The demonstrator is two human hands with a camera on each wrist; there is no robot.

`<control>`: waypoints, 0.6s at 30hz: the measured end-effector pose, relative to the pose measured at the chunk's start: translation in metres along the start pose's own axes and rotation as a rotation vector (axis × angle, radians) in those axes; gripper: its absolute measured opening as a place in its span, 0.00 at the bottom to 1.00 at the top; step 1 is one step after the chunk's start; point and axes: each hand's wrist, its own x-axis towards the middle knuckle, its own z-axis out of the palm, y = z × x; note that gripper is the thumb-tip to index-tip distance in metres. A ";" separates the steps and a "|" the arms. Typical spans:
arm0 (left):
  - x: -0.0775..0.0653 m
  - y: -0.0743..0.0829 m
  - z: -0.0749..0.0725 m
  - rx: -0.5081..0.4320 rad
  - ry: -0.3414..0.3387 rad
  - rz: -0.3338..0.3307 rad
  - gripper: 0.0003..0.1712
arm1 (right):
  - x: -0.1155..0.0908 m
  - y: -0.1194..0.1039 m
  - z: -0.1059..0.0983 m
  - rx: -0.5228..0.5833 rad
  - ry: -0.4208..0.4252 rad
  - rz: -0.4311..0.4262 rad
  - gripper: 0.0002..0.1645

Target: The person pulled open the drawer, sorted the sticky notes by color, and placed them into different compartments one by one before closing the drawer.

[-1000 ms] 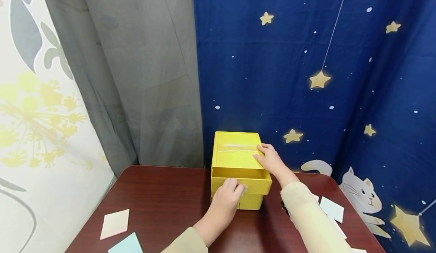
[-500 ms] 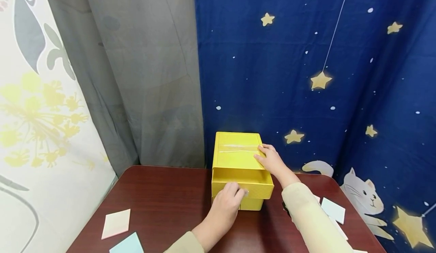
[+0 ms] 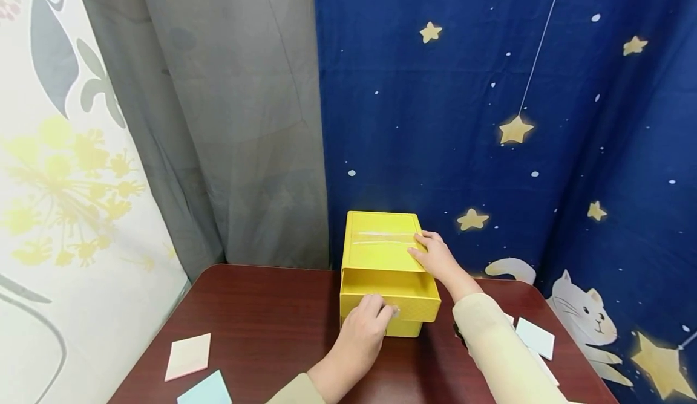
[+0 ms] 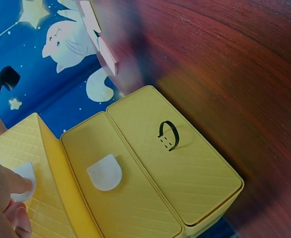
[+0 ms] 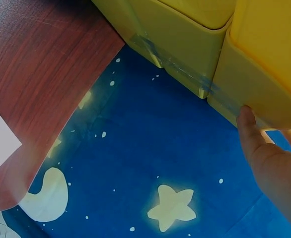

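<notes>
A yellow unit of stacked drawers (image 3: 383, 241) stands at the back of the table. Its top drawer (image 3: 414, 308) is pulled partway out, and bare yellow walls show inside. My left hand (image 3: 362, 331) pinches the white tab handle (image 4: 25, 181) on that drawer's front. Below it, the middle drawer (image 4: 135, 198) is closed and has a white tab handle of its own. The bottom drawer (image 4: 205, 173), also closed, carries a black loop handle (image 4: 175, 133). My right hand (image 3: 438, 259) rests on the unit's upper right edge, fingers extended, one fingertip against the side wall.
Square pads of sticky notes lie on the dark red table (image 3: 261, 313): a cream one (image 3: 187, 357) and a light blue one (image 3: 207, 389) at left, several pale ones (image 3: 535, 337) at right. A blue star curtain (image 3: 435, 120) hangs close behind the table.
My left hand has drawn the top drawer further out toward me, so more of its inside shows. The right hand stays at the unit's right edge. The view shifts slightly.
</notes>
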 end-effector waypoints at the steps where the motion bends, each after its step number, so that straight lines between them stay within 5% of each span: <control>1: 0.000 0.000 0.000 -0.003 -0.003 -0.002 0.04 | 0.000 0.000 0.000 0.003 -0.001 0.001 0.36; 18: -0.002 0.006 -0.006 -0.013 -0.025 -0.017 0.04 | 0.003 0.003 0.001 0.000 -0.009 0.004 0.34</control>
